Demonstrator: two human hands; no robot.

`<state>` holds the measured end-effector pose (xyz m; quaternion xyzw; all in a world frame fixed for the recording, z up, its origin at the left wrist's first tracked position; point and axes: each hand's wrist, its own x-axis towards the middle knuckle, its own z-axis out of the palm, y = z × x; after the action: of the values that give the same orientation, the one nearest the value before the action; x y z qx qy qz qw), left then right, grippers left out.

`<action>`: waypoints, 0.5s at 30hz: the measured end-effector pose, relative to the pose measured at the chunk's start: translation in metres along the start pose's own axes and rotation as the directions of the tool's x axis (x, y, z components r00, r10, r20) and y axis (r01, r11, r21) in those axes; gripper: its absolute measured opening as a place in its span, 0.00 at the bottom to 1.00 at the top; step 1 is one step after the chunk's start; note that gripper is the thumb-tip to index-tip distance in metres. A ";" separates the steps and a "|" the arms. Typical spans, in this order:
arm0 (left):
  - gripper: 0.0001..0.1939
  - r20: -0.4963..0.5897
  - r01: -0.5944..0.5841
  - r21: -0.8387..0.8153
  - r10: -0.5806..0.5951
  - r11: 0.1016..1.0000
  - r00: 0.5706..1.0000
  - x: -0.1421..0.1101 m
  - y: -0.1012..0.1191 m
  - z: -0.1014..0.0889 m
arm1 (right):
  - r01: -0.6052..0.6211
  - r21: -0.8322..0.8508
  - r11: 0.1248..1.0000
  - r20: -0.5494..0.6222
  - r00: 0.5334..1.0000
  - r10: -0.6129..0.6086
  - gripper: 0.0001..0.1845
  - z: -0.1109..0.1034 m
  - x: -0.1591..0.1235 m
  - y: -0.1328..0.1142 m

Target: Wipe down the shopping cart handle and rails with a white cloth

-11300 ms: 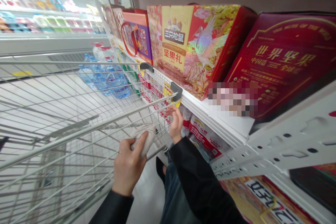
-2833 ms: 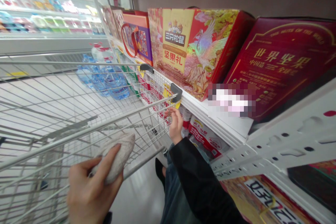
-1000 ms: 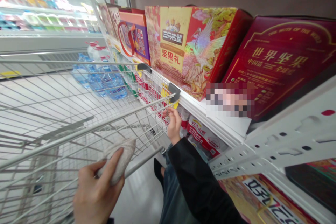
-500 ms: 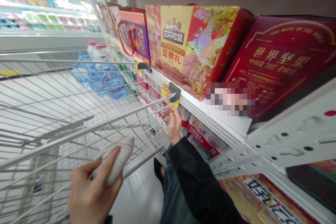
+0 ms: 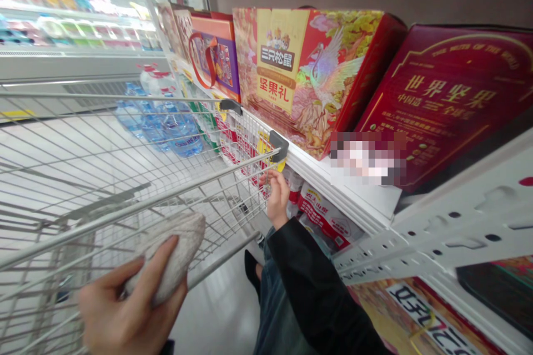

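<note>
My left hand (image 5: 120, 313) is closed on a folded pale cloth (image 5: 172, 252) and presses it against the near side bars of a wire shopping cart (image 5: 137, 177). My right hand (image 5: 278, 198), in a black sleeve, grips the cart's wires just under its grey corner cap (image 5: 278, 146). The cart stands close against a white store shelf (image 5: 333, 183).
Red gift boxes (image 5: 308, 75) and a dark red box (image 5: 449, 100) lean on the shelf at the right. Packs of bottled water (image 5: 166, 122) sit on the floor beyond the cart. A refrigerated display (image 5: 75, 28) runs along the far left. Red-and-white packages (image 5: 328, 219) lie under the shelf.
My left hand with the cloth has slid left and toward me along the cart's side bars. My right hand has stayed at the cart's corner.
</note>
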<state>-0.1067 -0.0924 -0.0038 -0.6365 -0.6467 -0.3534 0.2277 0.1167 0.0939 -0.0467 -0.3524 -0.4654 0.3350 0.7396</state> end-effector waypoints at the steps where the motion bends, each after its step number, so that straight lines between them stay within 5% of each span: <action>1: 0.25 -0.006 -0.049 0.072 0.050 0.996 0.999 -0.001 0.002 0.003 | -0.002 0.001 1.000 -0.001 1.000 0.002 0.15 0.000 0.000 0.000; 6: 0.24 0.016 -0.176 0.195 0.176 0.965 0.984 -0.006 0.016 0.012 | 0.007 0.005 1.000 0.017 1.000 -0.008 0.16 0.000 0.000 -0.001; 15: 0.27 0.040 -0.157 0.162 0.153 0.974 0.987 -0.004 0.013 0.009 | -0.004 0.019 1.000 0.022 1.000 0.003 0.16 0.000 0.000 -0.002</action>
<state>-0.0920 -0.0889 -0.0100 -0.6688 -0.6250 -0.2713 0.2975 0.1174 0.0931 -0.0451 -0.3424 -0.4699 0.3445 0.7371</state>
